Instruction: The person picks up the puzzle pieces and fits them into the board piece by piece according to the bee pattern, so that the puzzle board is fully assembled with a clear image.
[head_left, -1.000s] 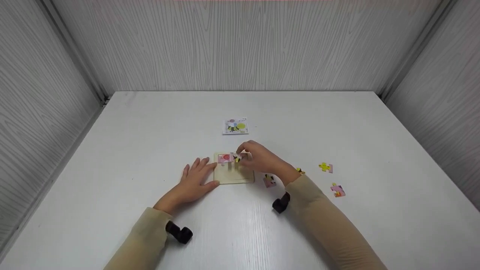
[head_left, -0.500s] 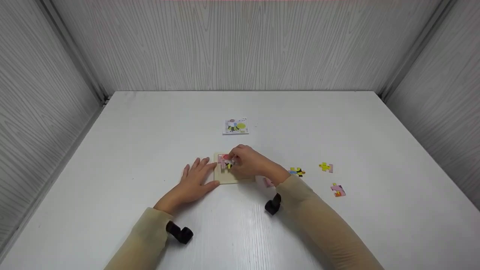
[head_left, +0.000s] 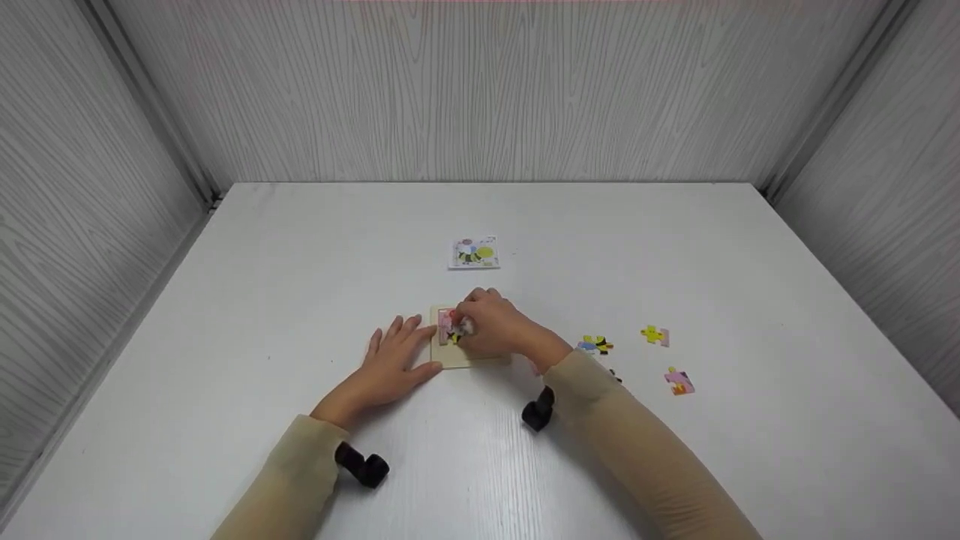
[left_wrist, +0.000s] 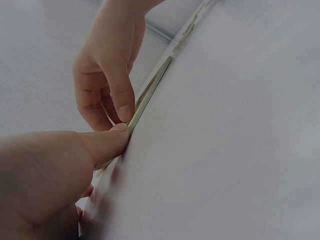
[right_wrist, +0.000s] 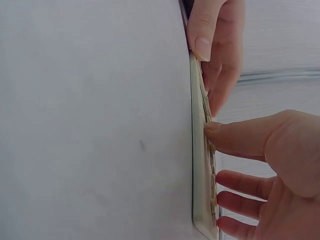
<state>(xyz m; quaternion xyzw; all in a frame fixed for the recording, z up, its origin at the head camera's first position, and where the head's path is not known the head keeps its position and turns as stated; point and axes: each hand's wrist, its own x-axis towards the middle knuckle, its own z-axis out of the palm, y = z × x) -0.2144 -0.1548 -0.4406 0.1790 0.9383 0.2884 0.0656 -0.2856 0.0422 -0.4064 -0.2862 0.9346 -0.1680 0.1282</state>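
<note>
A thin pale wooden puzzle board [head_left: 454, 361] lies flat on the white table. My left hand [head_left: 386, 369] rests at its left side, fingers spread and thumb at the lower left corner. Over the board my right hand [head_left: 495, 324] reaches down, thumb and fingers bent around a yellow-and-black puzzle piece [head_left: 455, 338]. Beside that piece, a pink puzzle piece [head_left: 444, 321] sits in the upper left of the board. The right fingers hide most of the board's right half. In the right wrist view, the right thumb [right_wrist: 235, 137] touches low at the board's edge.
A small picture card [head_left: 474, 253] with a bee lies beyond the board. Loose pieces lie to the right: a blue-and-yellow piece [head_left: 596, 345], a yellow piece [head_left: 655, 335] and a pink piece [head_left: 679, 381]. Others are partly hidden by the right forearm.
My right hand has moved left and down with the yellow-and-black piece, from the board's top right to beside the pink piece. The left hand stays in place.
</note>
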